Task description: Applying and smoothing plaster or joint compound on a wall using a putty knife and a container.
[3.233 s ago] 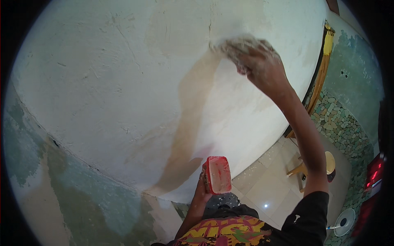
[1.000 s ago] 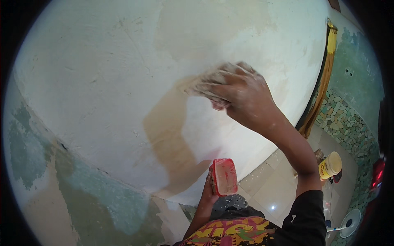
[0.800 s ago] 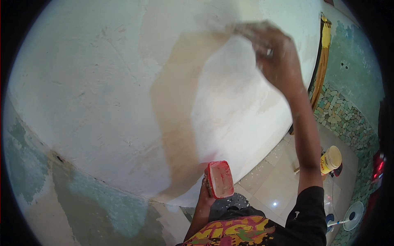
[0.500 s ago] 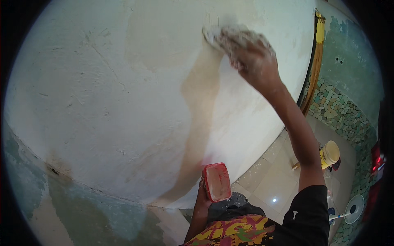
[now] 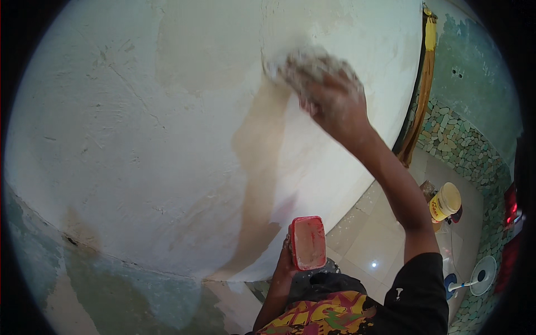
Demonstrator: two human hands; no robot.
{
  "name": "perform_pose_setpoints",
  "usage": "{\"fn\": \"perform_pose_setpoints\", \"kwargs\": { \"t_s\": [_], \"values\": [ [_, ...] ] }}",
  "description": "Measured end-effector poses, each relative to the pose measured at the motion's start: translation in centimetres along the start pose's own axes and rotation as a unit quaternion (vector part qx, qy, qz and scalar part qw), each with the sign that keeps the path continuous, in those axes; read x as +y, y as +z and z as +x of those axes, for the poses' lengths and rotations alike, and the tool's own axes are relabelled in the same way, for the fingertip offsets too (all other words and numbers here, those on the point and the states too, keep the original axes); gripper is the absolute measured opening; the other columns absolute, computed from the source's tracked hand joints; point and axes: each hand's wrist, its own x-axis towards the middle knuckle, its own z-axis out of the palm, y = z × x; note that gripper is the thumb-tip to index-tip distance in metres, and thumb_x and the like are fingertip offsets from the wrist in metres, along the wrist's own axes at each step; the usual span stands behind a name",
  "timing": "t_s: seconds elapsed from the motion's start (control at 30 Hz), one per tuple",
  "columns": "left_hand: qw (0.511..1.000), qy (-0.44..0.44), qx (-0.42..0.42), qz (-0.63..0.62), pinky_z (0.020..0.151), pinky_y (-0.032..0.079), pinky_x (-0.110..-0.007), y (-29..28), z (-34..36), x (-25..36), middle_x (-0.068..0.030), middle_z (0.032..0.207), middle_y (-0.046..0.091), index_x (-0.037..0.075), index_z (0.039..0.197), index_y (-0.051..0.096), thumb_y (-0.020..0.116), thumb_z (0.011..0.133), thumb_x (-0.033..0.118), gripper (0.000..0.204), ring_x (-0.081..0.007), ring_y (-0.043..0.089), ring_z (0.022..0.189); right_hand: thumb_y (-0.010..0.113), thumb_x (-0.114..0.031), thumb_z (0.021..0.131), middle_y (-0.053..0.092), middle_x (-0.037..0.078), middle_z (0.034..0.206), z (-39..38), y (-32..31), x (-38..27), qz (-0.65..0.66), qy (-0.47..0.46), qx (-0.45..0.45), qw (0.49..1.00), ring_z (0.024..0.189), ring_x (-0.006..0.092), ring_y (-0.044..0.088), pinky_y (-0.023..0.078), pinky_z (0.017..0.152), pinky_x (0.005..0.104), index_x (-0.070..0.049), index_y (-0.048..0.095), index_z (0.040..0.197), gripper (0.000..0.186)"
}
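Observation:
My left hand (image 5: 286,254) is closed around a red rectangular tub (image 5: 310,267) coated inside with pale putty, held low in front of my body. Raised against the white wall (image 5: 184,151), my right hand (image 5: 329,92) is caked with wet putty and smeared by motion. Its fingers are closed on a putty knife (image 5: 272,68), whose pale blade edge meets the wall; the handle is hidden in the grip. Above the blade runs a thin vertical line in the plaster. My arm's shadow falls down the wall below.
A yellow bucket (image 5: 445,202) and a white-and-blue fan (image 5: 482,276) stand on the tiled floor (image 5: 368,237) at right. A wooden frame (image 5: 421,100) edges the wall, with a pebble-stone surface (image 5: 458,134) beyond. Green patchy wall (image 5: 123,290) lies at lower left.
My right hand with the putty knife has moved down and slightly left along the wall. The red tub in my left hand has shifted a little right and up.

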Motion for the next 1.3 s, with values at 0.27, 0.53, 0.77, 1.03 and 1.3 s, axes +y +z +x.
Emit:
{"fn": "perform_pose_setpoints", "kwargs": {
  "t_s": [0.27,0.53,0.77,1.03,1.3],
  "values": [
    [0.997,0.027,0.054,0.048,0.102,0.051,-0.054,0.9,-0.1,-0.2,-0.0117,0.137,0.060,0.011,0.143,0.051,0.054,0.098,0.048,0.058,-0.0303,0.062,0.120,0.064,-0.002,0.077,0.073,0.010,0.102,4.0,-3.7,2.9,0.110,0.161,0.043,0.980,0.088,0.0333,0.067,0.055,0.079,0.0438,-0.010,0.073,0.102,0.028],
    [0.988,0.098,0.115,0.012,0.104,0.049,-0.055,-0.5,-0.3,-1.4,-0.0128,0.141,0.058,0.012,0.145,0.049,0.052,0.100,0.046,0.056,-0.0304,0.059,0.125,0.066,-0.019,0.085,0.068,0.001,0.096,3.5,-1.7,-7.7,0.146,0.028,0.060,0.987,0.091,0.0232,0.068,0.053,0.078,0.0410,-0.017,0.069,0.105,0.021],
    [0.992,0.082,0.079,0.047,0.105,0.048,-0.054,1.0,0.2,-1.5,-0.0120,0.139,0.058,0.012,0.145,0.049,0.050,0.101,0.050,0.058,-0.0299,0.060,0.124,0.062,0.003,0.083,0.075,0.018,0.099,10.0,-6.8,-1.0,0.180,0.270,0.036,0.945,0.087,0.0257,0.074,0.058,0.083,0.0388,0.000,0.076,0.101,0.023],
    [0.995,0.036,0.093,0.005,0.105,0.048,-0.054,2.1,0.2,-2.0,-0.0104,0.139,0.059,0.014,0.144,0.050,0.055,0.099,0.050,0.058,-0.0281,0.061,0.123,0.063,-0.003,0.076,0.070,-0.002,0.102,5.5,0.6,-7.8,0.080,-0.022,0.106,0.991,0.098,0.0211,0.068,0.056,0.074,0.0367,-0.021,0.073,0.102,0.034],
    [0.995,0.019,0.060,0.072,0.102,0.052,-0.051,2.7,2.0,-3.5,-0.0106,0.137,0.060,0.013,0.142,0.052,0.056,0.097,0.053,0.061,-0.0280,0.062,0.121,0.062,-0.022,0.086,0.067,0.002,0.106,8.3,0.0,-2.0,0.159,0.058,0.044,0.985,0.101,0.0232,0.066,0.051,0.084,0.0430,-0.021,0.068,0.108,0.023]
  ]
}}
